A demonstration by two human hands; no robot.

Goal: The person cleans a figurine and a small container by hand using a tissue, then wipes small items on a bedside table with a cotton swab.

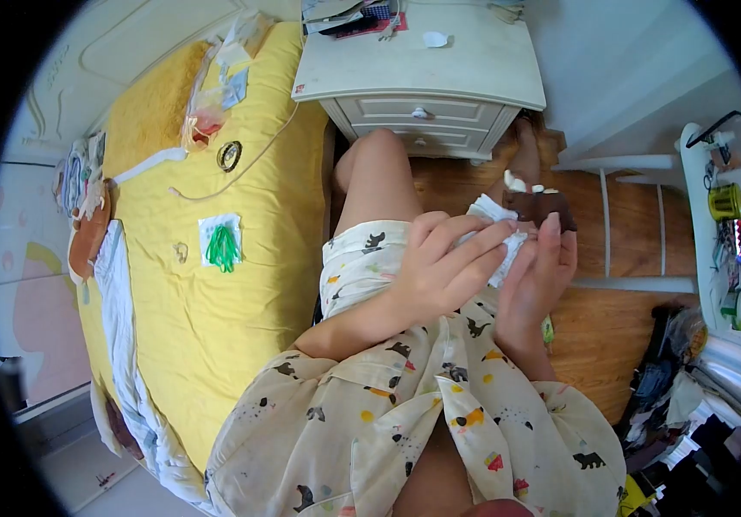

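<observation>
My left hand (461, 258) reaches across from the left, its fingers closed on a crumpled white tissue or cloth (493, 211). My right hand (543, 267) is closed beside it, with the thumb up against a dark brown object (543, 207) that has white lumps along its upper edge. I cannot make out what kind of thing the brown object is. The white tissue touches it, and part of the tissue is hidden by my left fingers. Both hands are above my lap, in front of the patterned clothing (379, 370).
On the left is a bed with a yellow sheet (275, 284), bearing a packet with green strands (222, 246) and a dark ring-shaped item (229, 156). A white nightstand (422, 73) stands ahead. To the right are a white shelf (694, 258) and a pile of clothes (689, 396).
</observation>
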